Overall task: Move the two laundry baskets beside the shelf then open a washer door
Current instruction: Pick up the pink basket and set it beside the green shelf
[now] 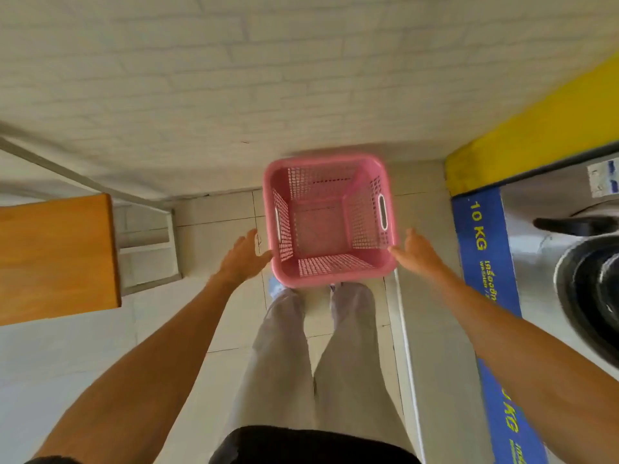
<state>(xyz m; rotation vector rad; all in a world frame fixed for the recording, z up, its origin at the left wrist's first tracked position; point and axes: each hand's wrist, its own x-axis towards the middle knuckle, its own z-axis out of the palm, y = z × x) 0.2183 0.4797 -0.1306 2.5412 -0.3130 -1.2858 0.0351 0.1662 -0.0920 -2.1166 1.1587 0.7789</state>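
A person's open left hand point(243, 254) and right hand point(417, 251) flank an empty pink basket point(330, 219) on the floor between shelf point(147, 239) and washer point(569, 249), its door apparently unopened, second basket unseen.

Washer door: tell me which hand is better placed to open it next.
Right. The washer door sits on the person's right side, closest to the right hand. The left hand is on the far side of the pink basket, nearer the shelf.
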